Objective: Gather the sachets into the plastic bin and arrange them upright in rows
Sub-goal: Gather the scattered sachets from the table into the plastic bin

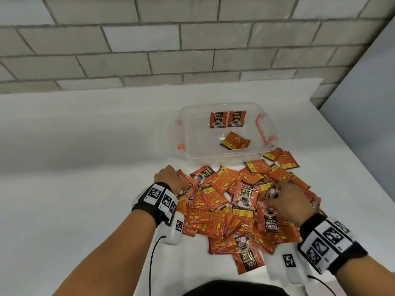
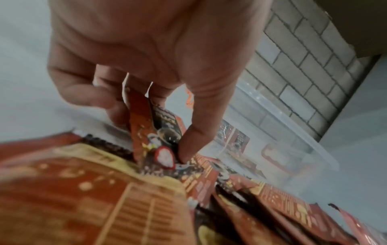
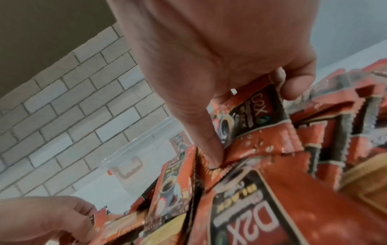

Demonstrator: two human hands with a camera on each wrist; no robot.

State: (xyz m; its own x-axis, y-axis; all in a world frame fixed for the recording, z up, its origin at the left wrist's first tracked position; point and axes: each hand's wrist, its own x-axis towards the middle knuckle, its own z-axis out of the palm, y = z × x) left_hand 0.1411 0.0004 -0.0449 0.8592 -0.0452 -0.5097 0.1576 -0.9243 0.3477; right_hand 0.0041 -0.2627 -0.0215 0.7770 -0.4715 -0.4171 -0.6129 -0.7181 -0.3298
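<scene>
Pinching sachets (image 1: 245, 195), both hands (image 1: 171, 178) curled

Left hand (image 1: 171, 178) fingertips hidden in the head view; near sachets (image 2: 83, 199) blur.

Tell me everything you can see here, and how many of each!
plastic bin: one, clear with orange handles, on the table beyond the pile.
sachets in the bin: three, orange and black; two upright against the far wall, one lying flat on the bottom.
pile of sachets: too many to count, orange, loose on the table in front of the bin.
table: one, white.
brick wall: one, pale grey, behind the table.
wrist cameras: two, white, under black-and-white patterned bands.
left hand: at the pile's left edge, pinching sachets.
right hand: on the pile's right side, pinching a sachet.
</scene>
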